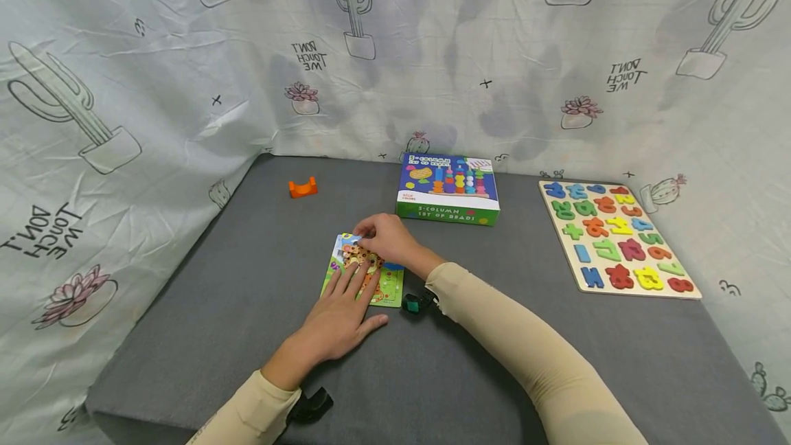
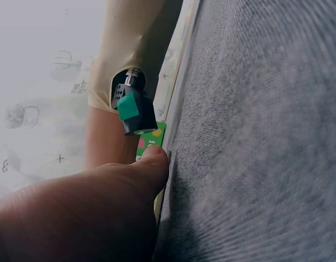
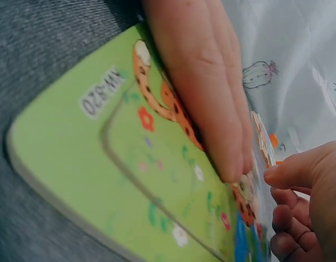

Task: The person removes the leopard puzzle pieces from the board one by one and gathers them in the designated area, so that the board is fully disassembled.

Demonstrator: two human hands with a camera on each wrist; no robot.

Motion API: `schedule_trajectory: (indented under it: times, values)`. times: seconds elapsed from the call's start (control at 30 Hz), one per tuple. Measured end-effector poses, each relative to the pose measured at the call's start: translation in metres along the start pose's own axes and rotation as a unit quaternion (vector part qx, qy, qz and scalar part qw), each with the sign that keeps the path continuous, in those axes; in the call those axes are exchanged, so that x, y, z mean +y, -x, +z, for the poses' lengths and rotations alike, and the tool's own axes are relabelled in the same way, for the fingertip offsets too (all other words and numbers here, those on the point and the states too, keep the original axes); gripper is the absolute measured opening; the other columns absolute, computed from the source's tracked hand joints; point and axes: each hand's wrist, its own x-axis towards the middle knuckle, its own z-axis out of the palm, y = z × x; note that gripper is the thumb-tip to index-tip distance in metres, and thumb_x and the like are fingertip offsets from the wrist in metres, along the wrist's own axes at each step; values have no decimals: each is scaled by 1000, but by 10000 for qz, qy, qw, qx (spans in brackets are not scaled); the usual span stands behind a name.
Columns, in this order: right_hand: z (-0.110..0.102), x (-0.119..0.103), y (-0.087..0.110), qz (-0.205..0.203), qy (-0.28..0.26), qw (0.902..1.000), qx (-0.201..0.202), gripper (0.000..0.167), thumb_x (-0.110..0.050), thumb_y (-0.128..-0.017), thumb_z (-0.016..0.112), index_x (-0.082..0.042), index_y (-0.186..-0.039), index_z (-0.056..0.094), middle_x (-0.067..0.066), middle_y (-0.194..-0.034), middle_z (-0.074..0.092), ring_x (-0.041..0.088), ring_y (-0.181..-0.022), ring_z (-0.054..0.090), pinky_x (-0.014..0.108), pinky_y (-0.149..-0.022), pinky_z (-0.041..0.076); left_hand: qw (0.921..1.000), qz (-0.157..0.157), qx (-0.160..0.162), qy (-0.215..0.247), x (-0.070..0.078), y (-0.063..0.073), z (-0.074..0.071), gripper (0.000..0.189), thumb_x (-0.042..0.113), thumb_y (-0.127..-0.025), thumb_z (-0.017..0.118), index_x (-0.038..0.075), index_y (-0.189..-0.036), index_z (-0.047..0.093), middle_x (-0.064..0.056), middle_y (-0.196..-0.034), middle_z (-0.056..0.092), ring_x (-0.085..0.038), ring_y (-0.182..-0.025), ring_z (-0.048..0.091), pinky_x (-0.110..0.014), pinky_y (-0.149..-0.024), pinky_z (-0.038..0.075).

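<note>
A flat picture puzzle board [image 1: 389,290], green with flowers and a spotted orange animal, lies on the grey table. My left hand [image 1: 338,321] rests palm down on its near part, fingers straight and spread across the animal picture. At the board's far edge, my right hand [image 1: 391,237] has curled fingers, with thumb and forefinger pinching a thin puzzle piece [image 3: 261,134] that shows nearly edge-on in the right wrist view. The forefinger is mostly hidden there. In the left wrist view, the left thumb [image 2: 154,161] lies low along the cloth.
A blue and green bead-set box [image 1: 448,189] stands behind the board. To the right lies a wooden number board [image 1: 618,239] with colourful pieces. An orange bracket-shaped piece [image 1: 303,188] sits at the back left. Printed curtain [image 1: 395,53] hangs along the table's back and sides.
</note>
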Motion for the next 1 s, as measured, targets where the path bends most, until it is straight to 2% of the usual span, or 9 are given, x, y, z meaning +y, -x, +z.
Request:
schedule_trajectory:
  times: [0.33, 0.67, 0.83, 1.0]
  values:
    - [-20, 12, 15, 38, -44, 10000, 74, 18, -14, -104, 76, -12, -120, 82, -1, -105, 76, 14, -84, 65, 32, -71, 55, 9999, -68, -20, -72, 1, -1, 0, 82, 61, -112, 49, 7, -171, 34, -18, -179, 17, -42, -164, 14, -64, -130, 11]
    - [-47, 23, 42, 40, -7, 9997, 243, 18, -14, -103, 76, -11, -120, 82, 0, -106, 74, 16, -84, 64, 35, -73, 56, 9998, -57, 46, -174, -6, -2, 10, 83, 64, -110, 49, 9, -171, 35, -16, -179, 18, -40, -163, 16, -63, -130, 12]
    - [-61, 31, 56, 74, 68, 9993, 372, 18, -15, -103, 78, -12, -120, 83, 0, -110, 75, 16, -91, 66, 38, -79, 58, 9999, -47, 109, -111, -5, -1, 9, 82, 60, -110, 54, 8, -171, 34, -17, -179, 19, -41, -163, 16, -63, -130, 11]
    - [-73, 41, 70, 72, 30, 9985, 548, 16, -15, -103, 78, -13, -117, 83, -1, -110, 75, 16, -90, 66, 40, -79, 58, 9997, -63, 146, -160, -2, -1, 5, 81, 57, -110, 57, 6, -170, 36, -19, -178, 22, -43, -162, 19, -63, -130, 13]
